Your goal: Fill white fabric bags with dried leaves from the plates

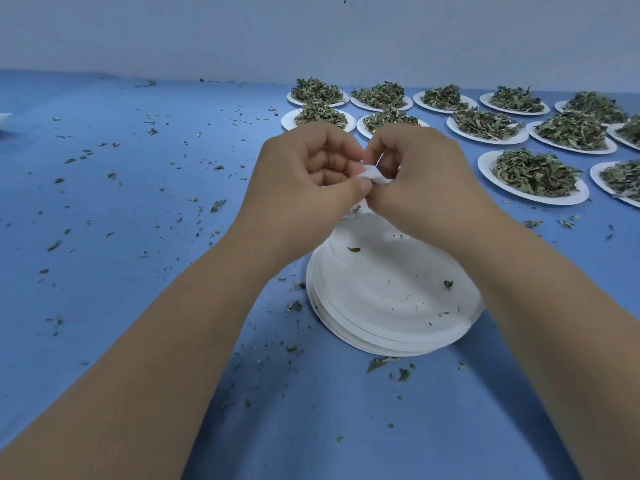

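Both of my hands meet above a stack of used white paper plates (388,306) in the middle of the blue table. My left hand (308,174) and my right hand (419,178) both pinch the top of a small white fabric bag (372,176). Most of the bag is hidden behind my fingers and wrists. A few leaf bits lie on the top plate of the stack. Several plates heaped with dried green leaves (535,173) stand at the back right.
Leaf crumbs (218,205) are scattered over the blue table cover (138,202). A pale wall runs along the table's far edge. A small white object (5,117) shows at the far left edge.
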`<state>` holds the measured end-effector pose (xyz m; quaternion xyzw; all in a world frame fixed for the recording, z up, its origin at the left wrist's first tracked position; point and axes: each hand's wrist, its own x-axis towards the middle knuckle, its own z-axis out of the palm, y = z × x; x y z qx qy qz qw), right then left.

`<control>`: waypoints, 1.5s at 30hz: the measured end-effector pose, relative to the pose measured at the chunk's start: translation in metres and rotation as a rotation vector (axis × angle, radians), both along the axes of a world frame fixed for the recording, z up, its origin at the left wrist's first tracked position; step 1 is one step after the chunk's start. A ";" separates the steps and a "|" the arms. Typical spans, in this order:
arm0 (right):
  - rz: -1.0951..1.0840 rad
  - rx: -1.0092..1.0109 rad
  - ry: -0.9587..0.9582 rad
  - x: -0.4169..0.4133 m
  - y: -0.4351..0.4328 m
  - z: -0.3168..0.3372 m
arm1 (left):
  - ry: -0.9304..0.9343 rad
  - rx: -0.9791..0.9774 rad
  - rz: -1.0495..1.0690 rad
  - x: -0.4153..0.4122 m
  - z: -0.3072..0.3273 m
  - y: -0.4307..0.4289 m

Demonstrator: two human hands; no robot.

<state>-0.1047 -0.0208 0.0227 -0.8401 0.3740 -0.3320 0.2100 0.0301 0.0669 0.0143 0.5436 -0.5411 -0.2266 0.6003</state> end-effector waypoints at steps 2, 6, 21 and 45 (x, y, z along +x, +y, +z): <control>-0.039 -0.057 0.045 0.005 -0.002 0.001 | 0.044 -0.004 -0.061 0.002 0.000 0.000; -0.041 -0.032 0.033 0.007 -0.006 0.007 | 0.132 -0.008 -0.051 0.010 0.003 0.000; 0.292 0.295 -0.183 0.015 0.003 0.027 | -0.006 -0.052 0.370 0.036 0.006 0.000; 0.392 0.497 -0.131 0.228 -0.009 0.015 | 0.826 -0.206 0.344 0.229 0.050 0.018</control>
